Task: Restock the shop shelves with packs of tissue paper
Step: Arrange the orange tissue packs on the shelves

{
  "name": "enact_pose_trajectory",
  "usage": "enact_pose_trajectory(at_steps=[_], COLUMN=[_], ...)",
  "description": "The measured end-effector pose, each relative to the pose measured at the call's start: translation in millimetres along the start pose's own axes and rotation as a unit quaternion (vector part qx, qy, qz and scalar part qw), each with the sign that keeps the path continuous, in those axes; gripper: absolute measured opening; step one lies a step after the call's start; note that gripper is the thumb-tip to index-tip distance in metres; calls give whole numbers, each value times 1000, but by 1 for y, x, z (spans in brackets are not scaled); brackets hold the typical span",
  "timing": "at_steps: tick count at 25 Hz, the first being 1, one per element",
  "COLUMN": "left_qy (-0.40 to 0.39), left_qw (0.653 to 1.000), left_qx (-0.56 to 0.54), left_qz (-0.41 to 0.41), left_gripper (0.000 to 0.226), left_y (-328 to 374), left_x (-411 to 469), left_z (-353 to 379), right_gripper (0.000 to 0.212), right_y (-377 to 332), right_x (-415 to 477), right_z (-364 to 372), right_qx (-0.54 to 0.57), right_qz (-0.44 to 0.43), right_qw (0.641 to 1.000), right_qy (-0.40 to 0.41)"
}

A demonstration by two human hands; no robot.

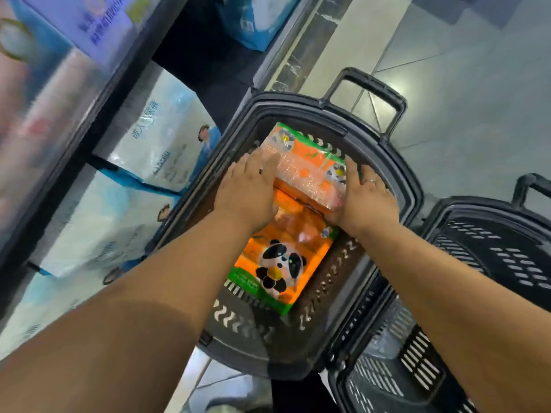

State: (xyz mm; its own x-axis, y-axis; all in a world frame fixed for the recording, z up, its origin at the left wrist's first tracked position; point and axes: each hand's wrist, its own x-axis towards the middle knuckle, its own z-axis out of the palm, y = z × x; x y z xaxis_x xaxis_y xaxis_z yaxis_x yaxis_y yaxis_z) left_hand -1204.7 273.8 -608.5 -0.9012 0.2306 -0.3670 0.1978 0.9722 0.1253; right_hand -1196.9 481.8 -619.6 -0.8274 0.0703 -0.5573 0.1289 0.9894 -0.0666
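Observation:
A dark plastic shopping basket stands on the floor by the shelves. Inside it lie two orange tissue packs with panda prints. My left hand and my right hand grip the upper orange pack from its left and right sides, fingers curled round its edges. My right hand wears a ring. The second orange pack lies below it, towards me, panda face up.
Shelves on the left hold large white and blue tissue packs, with a purple box higher up. A second dark basket stands at the right. Grey tiled floor spreads beyond the baskets.

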Motion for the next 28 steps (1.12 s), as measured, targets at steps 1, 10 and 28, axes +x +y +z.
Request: enact_pose_trajectory(at_steps=[1, 10, 28], left_qy=[-7, -47, -1], left_qw=[1000, 999, 996], left_qx=[-1, -8, -90], left_qz=[1, -20, 7], left_gripper=[90, 87, 97], left_y=[0, 5, 8], left_x=[8, 15, -34], left_z=[7, 21, -24], right_gripper=[119, 109, 95], right_y=[2, 4, 13], right_x=[5, 15, -85], right_z=[7, 31, -19], right_qx=[1, 27, 160], right_qz=[3, 10, -7], right_qw=[1000, 998, 977], right_qy=[1, 57, 144])
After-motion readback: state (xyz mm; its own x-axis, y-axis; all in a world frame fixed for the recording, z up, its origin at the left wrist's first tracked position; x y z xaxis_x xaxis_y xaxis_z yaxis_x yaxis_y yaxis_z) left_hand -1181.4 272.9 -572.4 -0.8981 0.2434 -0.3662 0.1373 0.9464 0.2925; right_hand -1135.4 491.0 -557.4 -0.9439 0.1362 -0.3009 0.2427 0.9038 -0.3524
